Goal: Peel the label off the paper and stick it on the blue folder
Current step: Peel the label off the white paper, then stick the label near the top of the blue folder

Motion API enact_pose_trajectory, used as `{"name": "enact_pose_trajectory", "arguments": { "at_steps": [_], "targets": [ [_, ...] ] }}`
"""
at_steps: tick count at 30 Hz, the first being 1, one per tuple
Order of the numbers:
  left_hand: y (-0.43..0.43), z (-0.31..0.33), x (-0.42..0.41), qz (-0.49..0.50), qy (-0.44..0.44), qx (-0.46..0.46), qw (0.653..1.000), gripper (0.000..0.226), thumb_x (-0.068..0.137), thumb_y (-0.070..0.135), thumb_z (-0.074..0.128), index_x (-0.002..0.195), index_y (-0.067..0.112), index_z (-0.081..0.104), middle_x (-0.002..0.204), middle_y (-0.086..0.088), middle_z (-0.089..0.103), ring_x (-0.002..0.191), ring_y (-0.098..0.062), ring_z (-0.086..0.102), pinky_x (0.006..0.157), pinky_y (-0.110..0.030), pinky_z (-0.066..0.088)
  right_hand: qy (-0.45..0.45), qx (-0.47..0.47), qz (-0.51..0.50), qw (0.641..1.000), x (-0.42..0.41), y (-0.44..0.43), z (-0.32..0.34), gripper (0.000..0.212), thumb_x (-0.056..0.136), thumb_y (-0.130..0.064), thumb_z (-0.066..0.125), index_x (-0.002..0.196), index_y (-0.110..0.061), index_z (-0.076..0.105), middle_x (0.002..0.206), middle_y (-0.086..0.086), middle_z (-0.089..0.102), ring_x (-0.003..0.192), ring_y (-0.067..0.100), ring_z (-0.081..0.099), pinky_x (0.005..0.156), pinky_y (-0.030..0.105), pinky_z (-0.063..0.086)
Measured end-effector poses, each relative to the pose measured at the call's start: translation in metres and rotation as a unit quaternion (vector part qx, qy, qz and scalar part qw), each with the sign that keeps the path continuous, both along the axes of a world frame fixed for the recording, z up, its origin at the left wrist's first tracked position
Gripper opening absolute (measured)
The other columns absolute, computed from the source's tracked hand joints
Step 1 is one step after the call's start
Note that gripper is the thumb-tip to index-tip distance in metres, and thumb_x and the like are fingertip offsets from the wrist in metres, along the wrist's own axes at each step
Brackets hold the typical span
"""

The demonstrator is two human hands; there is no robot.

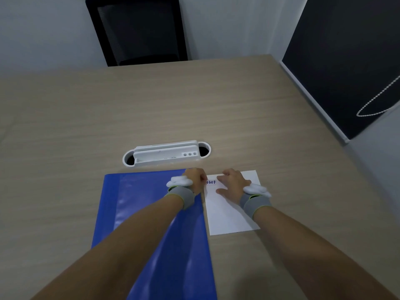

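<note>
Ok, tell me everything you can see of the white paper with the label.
The white paper lies flat on the wooden table, just right of the blue folder. Blue handwriting runs along its top. The right hand presses it flat; the left hand works at its top left corner, hiding the first letters. Label edges are unclear.

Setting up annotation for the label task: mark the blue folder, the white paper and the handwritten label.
blue folder (138, 202): head view, bare upper cover left of the forearm.
white paper (227, 215): head view, blank middle of the sheet.
handwritten label (211, 182): head view, the blue lettering showing between the hands.
</note>
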State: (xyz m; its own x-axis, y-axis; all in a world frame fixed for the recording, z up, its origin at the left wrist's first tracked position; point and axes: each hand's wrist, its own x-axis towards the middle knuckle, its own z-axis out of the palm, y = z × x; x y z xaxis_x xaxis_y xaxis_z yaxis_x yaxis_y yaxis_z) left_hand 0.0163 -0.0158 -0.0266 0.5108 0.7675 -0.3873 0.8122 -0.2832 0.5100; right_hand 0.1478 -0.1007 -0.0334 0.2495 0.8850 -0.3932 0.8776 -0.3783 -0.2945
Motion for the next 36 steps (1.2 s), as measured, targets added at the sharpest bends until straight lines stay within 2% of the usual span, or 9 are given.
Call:
{"name": "enact_pose_trajectory", "arguments": {
  "at_steps": [5,10,17,21,24,26,30,34,36],
  "targets": [
    [0.002,0.005,-0.004,0.043,-0.041,-0.032,0.998,0.018,0.089,0.013,0.055,0.102,0.004,0.065,0.109,-0.016,0.068,0.101,-0.031,0.062,0.080,-0.029,0.046,0.001,-0.006,-0.002,1.000,0.000,0.000,0.002,0.043,0.088,-0.038,0.055,0.128,-0.023,0.052,0.149,0.001,0.032,0.137,0.025,0.028,0.101,0.047,0.034],
    [0.009,0.016,-0.018,0.063,-0.048,-0.048,0.996,0.018,0.088,0.010,0.056,0.101,0.001,0.064,0.109,-0.019,0.068,0.100,-0.034,0.062,0.086,-0.033,0.047,0.027,0.003,-0.027,0.999,0.000,0.007,0.006,0.040,0.086,-0.030,0.060,0.125,-0.020,0.056,0.142,0.006,0.042,0.132,0.027,0.038,0.098,0.045,0.038],
    [0.017,0.030,-0.048,0.053,-0.038,-0.056,0.996,0.015,0.087,0.010,0.058,0.097,0.002,0.065,0.090,-0.017,0.066,0.083,-0.024,0.056,0.089,-0.040,0.051,0.259,0.116,-0.151,0.947,-0.027,0.021,0.023,0.029,0.081,-0.006,0.067,0.109,0.000,0.067,0.113,0.018,0.069,0.098,0.026,0.063,0.091,0.028,0.046],
    [0.016,0.037,-0.066,0.038,-0.034,-0.053,0.997,0.011,0.086,0.008,0.057,0.077,0.014,0.058,0.064,0.000,0.057,0.061,-0.012,0.051,0.062,-0.022,0.044,0.337,0.114,-0.168,0.919,-0.051,0.025,0.026,0.031,0.078,-0.005,0.071,0.106,0.005,0.066,0.092,0.013,0.063,0.084,0.019,0.056,0.071,0.021,0.046],
    [0.016,0.040,-0.080,0.047,-0.038,-0.068,0.996,0.013,0.086,0.008,0.058,0.076,0.015,0.058,0.058,0.007,0.053,0.055,-0.002,0.047,0.057,-0.012,0.038,0.368,0.104,-0.163,0.909,-0.069,0.028,0.030,0.007,0.079,-0.003,0.070,0.085,-0.003,0.070,0.074,0.011,0.061,0.065,0.018,0.054,0.071,0.030,0.046],
    [0.017,0.041,-0.086,0.053,-0.035,-0.076,0.995,0.017,0.087,0.009,0.058,0.071,0.017,0.058,0.058,0.007,0.054,0.049,0.001,0.052,0.057,-0.011,0.039,0.369,0.106,-0.162,0.909,-0.074,0.030,0.028,0.024,0.079,0.000,0.067,0.063,-0.016,0.063,0.060,0.006,0.057,0.055,0.017,0.050,0.067,0.033,0.047],
    [0.020,0.042,-0.103,0.076,-0.039,-0.088,0.992,0.028,0.086,0.010,0.059,0.062,0.024,0.054,0.059,0.005,0.056,0.053,-0.001,0.051,0.063,-0.020,0.045,0.378,0.096,-0.160,0.907,-0.091,0.035,0.027,0.030,0.080,0.001,0.064,0.057,-0.018,0.060,0.054,0.006,0.055,0.049,0.018,0.048,0.059,0.028,0.046],
    [0.021,0.040,-0.121,0.137,-0.065,-0.096,0.984,0.007,0.084,0.014,0.064,0.090,0.011,0.063,0.069,-0.003,0.060,0.073,-0.020,0.057,0.086,-0.035,0.049,0.371,0.086,-0.167,0.909,-0.108,0.044,0.024,0.031,0.079,-0.001,0.063,0.055,-0.020,0.060,0.054,0.005,0.056,0.050,0.017,0.049,0.065,0.032,0.047],
    [0.024,0.038,-0.133,0.166,-0.059,-0.080,0.981,0.031,0.084,0.017,0.065,0.111,0.005,0.057,0.087,-0.010,0.060,0.086,-0.024,0.056,0.090,-0.035,0.046,0.364,0.079,-0.175,0.911,-0.113,0.048,0.021,0.032,0.081,-0.002,0.062,0.054,-0.020,0.059,0.053,0.004,0.056,0.050,0.015,0.049,0.064,0.029,0.047]
  ]
}}
